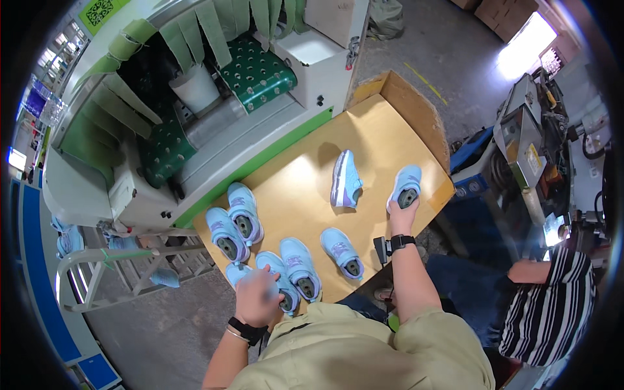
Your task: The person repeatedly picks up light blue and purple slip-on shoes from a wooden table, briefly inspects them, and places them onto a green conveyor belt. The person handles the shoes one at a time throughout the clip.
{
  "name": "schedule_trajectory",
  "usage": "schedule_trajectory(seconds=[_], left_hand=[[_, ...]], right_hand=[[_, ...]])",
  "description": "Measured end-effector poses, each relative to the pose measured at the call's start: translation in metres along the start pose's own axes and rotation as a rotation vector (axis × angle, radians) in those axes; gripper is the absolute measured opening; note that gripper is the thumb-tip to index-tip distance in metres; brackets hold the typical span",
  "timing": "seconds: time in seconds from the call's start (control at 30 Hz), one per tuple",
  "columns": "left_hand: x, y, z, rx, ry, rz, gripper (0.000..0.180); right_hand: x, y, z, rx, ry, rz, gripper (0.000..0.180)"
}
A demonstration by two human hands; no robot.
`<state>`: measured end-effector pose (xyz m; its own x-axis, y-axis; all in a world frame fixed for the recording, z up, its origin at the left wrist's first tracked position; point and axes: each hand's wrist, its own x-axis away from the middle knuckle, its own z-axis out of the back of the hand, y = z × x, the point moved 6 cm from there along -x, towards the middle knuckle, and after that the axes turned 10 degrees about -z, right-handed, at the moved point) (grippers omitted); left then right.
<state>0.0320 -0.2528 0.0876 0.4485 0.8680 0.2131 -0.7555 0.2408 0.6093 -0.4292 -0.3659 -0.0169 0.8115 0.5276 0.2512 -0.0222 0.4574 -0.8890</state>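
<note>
My right hand (403,220) is closed on the heel end of a light blue sneaker (408,177) with a dark insert in its opening, at the table's right end. My left hand (255,298) is over the near left group of sneakers, its fingers partly blurred; whether it grips one I cannot tell. Beside it lie a blue sneaker (275,273) and another sneaker (299,263). A partly hidden sneaker (235,273) shows just beyond its knuckles. Farther left, a pair stands together, a sneaker (242,203) and its neighbour (221,227). One sneaker (338,249) stands alone; another sneaker (345,179) lies on its side.
A tan tabletop (292,188) carries the shoes, with a cardboard edge (416,110) at its far right. Beyond it stands a machine with green perforated belts (257,75) and hanging strips. A metal rack (149,257) is at left. A person in a striped shirt (549,312) sits at right.
</note>
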Motion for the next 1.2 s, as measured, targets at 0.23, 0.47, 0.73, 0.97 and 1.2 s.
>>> schedule_trajectory(seconds=[0.23,0.47,0.73,0.97,1.2], left_hand=[[-0.009,0.027,0.022,0.18,0.207,-0.094,0.086],[-0.029,0.048,0.1,0.993,0.737,0.079,0.091],[-0.045,0.002,0.273,0.469,1.157,-0.101,0.075],[-0.144,-0.096,0.308,0.27,1.17,0.092,0.084],[-0.092,-0.043,0.257,0.144,1.073,-0.032,0.079]], right_hand=[[0.119,-0.058,0.013,-0.094,-0.493,0.04,0.086],[0.307,-0.172,-0.033,0.165,-1.528,0.365,0.085],[0.3,-0.104,-0.235,0.418,-1.22,0.472,0.106],[0.265,-0.087,-0.251,0.249,-1.305,0.065,0.086],[0.236,-0.312,-0.161,0.029,-1.054,0.575,0.056]])
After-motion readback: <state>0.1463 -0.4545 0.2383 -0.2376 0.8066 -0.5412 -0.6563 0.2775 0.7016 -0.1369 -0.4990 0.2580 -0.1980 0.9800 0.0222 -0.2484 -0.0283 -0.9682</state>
